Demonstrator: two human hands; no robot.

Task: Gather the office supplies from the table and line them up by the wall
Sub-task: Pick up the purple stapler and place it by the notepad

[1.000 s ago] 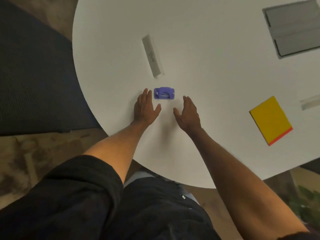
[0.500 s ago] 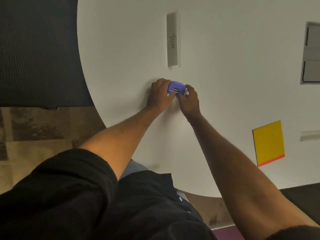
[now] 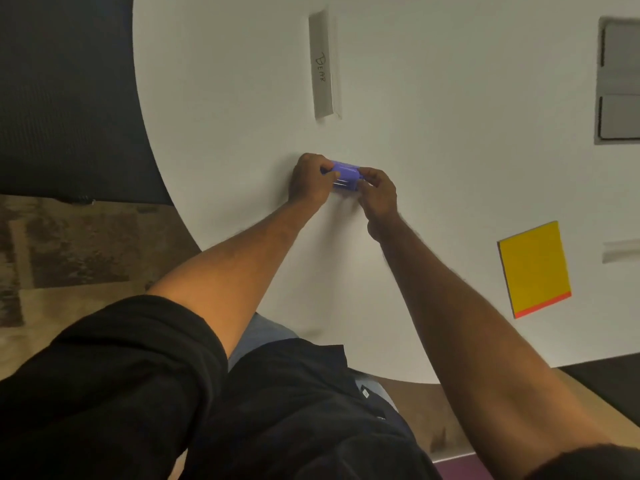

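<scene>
Near the middle of the frame, the fingers (image 3: 323, 169) of the left hand (image 3: 309, 181) are curled round the left end of a small purple stapler (image 3: 344, 174), the thumb pressed on its near side. The right hand (image 3: 379, 195) pinches the stapler's right end, its fingers bent over the top and thumb below. The stapler lies crosswise between the two hands, just above or on the white round bench (image 3: 415, 150); whether it touches the surface cannot be told. Both bare forearms run from the lower part of the frame up to the hands, the left one coming out of a black sleeve (image 3: 114, 386) at lower left. Straight above the hands, in the upper middle, a folded grey paper name card (image 3: 323, 67) marked "BEAR" stands on the bench, well apart from the stapler. At right, a yellow sticky-note pad (image 3: 535, 268) with an orange lower edge lies flat on the bench, and just beside it at the right border is a pale folded strip (image 3: 621, 251), blurred. In the upper right corner a grey hatch (image 3: 620, 81) is set in the bench. Dark carpet (image 3: 65, 98) fills the upper left.
</scene>
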